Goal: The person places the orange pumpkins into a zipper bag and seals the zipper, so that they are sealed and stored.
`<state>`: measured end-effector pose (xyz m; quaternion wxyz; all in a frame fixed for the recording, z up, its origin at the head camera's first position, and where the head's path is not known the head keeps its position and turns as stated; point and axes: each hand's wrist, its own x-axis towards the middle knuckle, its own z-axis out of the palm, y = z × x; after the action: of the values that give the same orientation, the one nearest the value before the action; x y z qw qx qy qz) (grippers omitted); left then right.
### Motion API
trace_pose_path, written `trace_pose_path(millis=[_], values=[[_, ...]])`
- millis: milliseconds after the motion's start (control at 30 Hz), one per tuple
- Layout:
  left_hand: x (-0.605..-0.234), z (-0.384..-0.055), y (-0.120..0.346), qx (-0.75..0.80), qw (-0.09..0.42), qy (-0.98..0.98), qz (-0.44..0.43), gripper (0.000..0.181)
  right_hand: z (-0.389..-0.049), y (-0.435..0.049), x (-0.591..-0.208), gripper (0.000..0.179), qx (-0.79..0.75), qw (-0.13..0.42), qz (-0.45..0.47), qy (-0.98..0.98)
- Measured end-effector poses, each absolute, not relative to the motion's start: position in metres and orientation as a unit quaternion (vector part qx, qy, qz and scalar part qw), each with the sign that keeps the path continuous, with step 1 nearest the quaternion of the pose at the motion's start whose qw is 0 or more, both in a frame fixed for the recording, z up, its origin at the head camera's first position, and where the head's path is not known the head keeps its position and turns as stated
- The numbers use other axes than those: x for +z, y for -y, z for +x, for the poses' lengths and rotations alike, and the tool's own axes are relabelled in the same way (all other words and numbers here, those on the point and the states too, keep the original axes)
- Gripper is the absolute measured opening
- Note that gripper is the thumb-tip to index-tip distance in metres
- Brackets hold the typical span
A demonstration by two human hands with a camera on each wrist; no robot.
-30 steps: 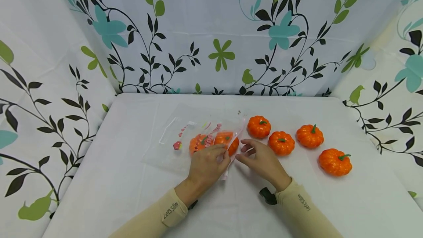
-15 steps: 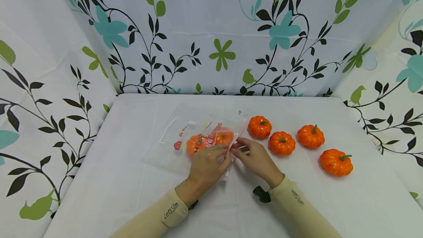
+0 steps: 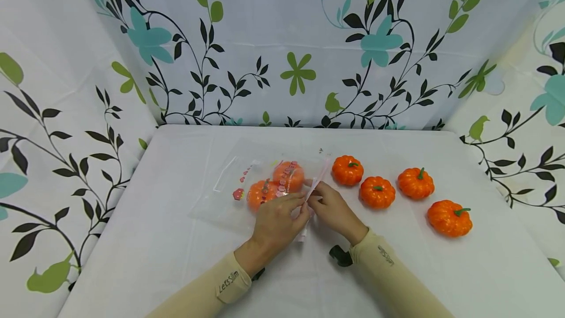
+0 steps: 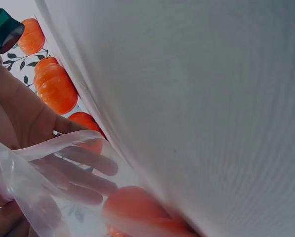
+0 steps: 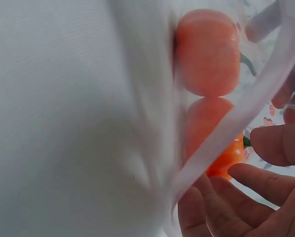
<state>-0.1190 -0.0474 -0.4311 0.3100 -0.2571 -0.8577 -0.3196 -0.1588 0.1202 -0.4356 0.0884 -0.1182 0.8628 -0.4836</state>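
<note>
In the middle of the frame, a person's left hand (image 3: 278, 220) pinches the edge of a clear plastic bag (image 3: 225, 175) between thumb and fingers, close to its pinkish strip. Just right of it, the right hand (image 3: 331, 207) reaches in at the bag's mouth; from the left wrist I see its fingers apart and fairly straight, showing hazily through the plastic. The view from the right wrist puts those fingers close to the nearer of two bagged pumpkins, though I cannot tell whether they touch it. The bag lies flat at centre, left of the right hand, its mouth facing right and its top printed with reddish lettering. Inside it the two orange pumpkins sit against each other: an upper pumpkin (image 3: 288, 176) and, slightly lower and to the left, a lower pumpkin (image 3: 260, 196). Right of the hands, four loose orange pumpkins with green stems spread toward the right of the frame: one nearest the bag (image 3: 347, 170), one just below it (image 3: 377, 192), one farther right (image 3: 416, 183), and a last one lower at far right (image 3: 449, 218). All rest on a white-covered table (image 3: 485, 278). Beige sleeves (image 3: 229, 276) enter from the bottom edge; leafy patterned curtains (image 3: 247, 23) fill the top and both sides.
</note>
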Motion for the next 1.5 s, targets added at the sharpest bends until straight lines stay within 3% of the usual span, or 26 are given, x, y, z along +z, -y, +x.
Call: trace_pose_path(millis=[633,767,967,1067,1200,1333,1500], values=[[-0.432,-0.119,0.048,-0.34,0.304,0.846,-0.277,0.012,-0.16,-0.12,-0.436,0.047,-0.501,0.103,-0.113,-0.852],[-0.431,-0.119,0.049,-0.336,0.303,0.85,-0.27,0.013,-0.151,-0.139,-0.429,0.048,-0.441,0.057,-0.13,-0.886],[-0.43,-0.12,0.049,-0.335,0.299,0.854,-0.262,0.011,-0.14,-0.173,-0.422,0.059,-0.306,-0.07,-0.119,-0.942],[-0.429,-0.119,0.048,-0.335,0.291,0.858,-0.258,0.01,-0.14,-0.19,-0.417,0.071,-0.263,-0.12,-0.104,-0.952],[-0.429,-0.119,0.048,-0.335,0.284,0.861,-0.255,0.01,-0.142,-0.211,-0.412,0.104,-0.24,-0.15,-0.08,-0.956],[-0.428,-0.118,0.048,-0.331,0.283,0.863,-0.255,0.01,-0.143,-0.228,-0.409,0.132,-0.243,-0.149,-0.043,-0.958],[-0.428,-0.117,0.047,-0.323,0.28,0.868,-0.252,0.011,-0.142,-0.241,-0.408,0.147,-0.259,-0.112,-0.003,-0.959]])
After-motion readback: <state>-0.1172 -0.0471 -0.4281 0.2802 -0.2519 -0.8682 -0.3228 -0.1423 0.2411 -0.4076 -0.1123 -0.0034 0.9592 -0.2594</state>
